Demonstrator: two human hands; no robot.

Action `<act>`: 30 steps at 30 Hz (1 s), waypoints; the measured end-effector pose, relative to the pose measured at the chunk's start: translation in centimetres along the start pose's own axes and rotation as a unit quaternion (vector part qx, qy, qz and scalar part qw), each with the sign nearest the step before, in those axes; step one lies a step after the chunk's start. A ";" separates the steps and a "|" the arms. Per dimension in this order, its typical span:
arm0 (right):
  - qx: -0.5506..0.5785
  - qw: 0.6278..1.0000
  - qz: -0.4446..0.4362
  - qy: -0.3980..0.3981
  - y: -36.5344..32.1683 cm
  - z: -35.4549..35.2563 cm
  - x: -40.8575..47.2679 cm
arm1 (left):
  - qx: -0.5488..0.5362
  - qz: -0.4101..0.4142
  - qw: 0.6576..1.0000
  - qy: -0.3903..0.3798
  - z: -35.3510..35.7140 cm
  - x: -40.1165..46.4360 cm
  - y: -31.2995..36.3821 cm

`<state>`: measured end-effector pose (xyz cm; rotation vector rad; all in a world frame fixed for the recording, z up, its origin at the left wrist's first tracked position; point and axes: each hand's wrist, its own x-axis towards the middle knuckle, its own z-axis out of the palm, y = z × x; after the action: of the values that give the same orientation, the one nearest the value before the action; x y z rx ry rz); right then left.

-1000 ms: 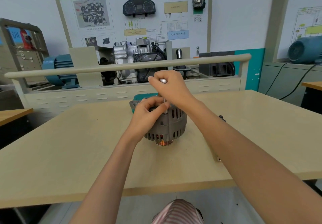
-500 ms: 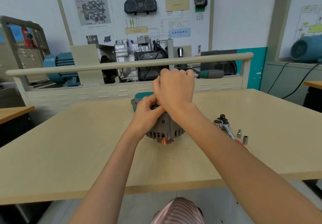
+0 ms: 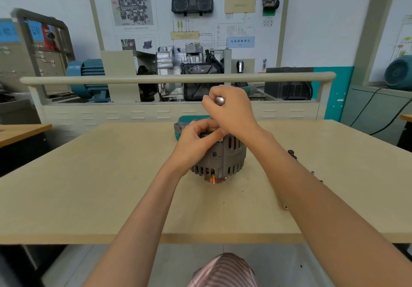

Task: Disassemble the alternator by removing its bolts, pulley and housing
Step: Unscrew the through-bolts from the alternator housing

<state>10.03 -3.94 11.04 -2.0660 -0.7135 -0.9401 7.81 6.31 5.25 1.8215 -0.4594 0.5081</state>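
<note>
A grey alternator (image 3: 225, 159) stands upright on the beige table (image 3: 111, 186), its copper-coloured pulley (image 3: 215, 179) facing down. My right hand (image 3: 231, 110) is held above it, fingers curled round a metal tool handle (image 3: 219, 100) whose round silver end shows at my knuckles. The tool's shaft runs down to the housing's top, mostly hidden. My left hand (image 3: 196, 141) grips the alternator's upper left edge, its fingers curled at the top next to the shaft.
Small sockets and a ratchet head (image 3: 292, 153) lie on the table to the right, partly hidden by my right forearm. A teal case (image 3: 189, 119) sits behind the alternator. A railed bench (image 3: 178, 78) with a gearbox display stands beyond the table.
My right hand has turned on the tool: half a second ago the handle stuck out to the right, now its silver end shows at my knuckles again. The left hand stays on the alternator.
</note>
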 end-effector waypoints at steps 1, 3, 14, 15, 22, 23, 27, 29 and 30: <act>0.008 1.000 0.002 -0.002 0.0 0.0 0.0 | -0.005 0.001 1.000 -0.004 -0.1 0.1 -0.1; -0.028 1.000 0.003 -0.006 -0.2 -0.1 0.0 | -0.013 0.006 1.000 -0.011 -0.2 0.3 -0.4; -0.297 0.954 -0.002 0.038 -1.3 0.6 -0.6 | 0.010 0.008 1.000 0.000 -0.2 0.3 -0.7; -0.277 0.960 -0.008 0.032 -1.2 0.5 -0.5 | 0.001 0.014 1.000 -0.004 -0.3 0.2 -0.7; -0.172 0.985 -0.008 0.007 -0.5 0.2 -0.2 | -0.011 0.011 1.000 -0.004 -0.2 0.4 -0.7; -0.166 0.986 -0.008 0.007 -0.5 0.1 -0.3 | -0.009 0.010 1.000 -0.002 -0.2 0.4 -0.8; -0.185 0.983 -0.018 0.002 -0.4 -0.1 -0.4 | -0.002 0.010 1.000 0.004 -0.2 0.6 -0.9; -0.234 0.972 -0.024 0.018 -0.5 0.0 -0.5 | 0.003 0.012 1.000 0.007 -0.1 0.7 -1.0; -0.259 0.965 -0.023 0.028 -0.7 0.1 -0.6 | 0.002 0.014 1.000 0.007 -0.1 0.7 -1.1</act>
<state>9.28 -3.55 10.77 -2.4650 -0.5231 -1.3141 8.94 6.66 4.82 1.8173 -0.4744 0.5406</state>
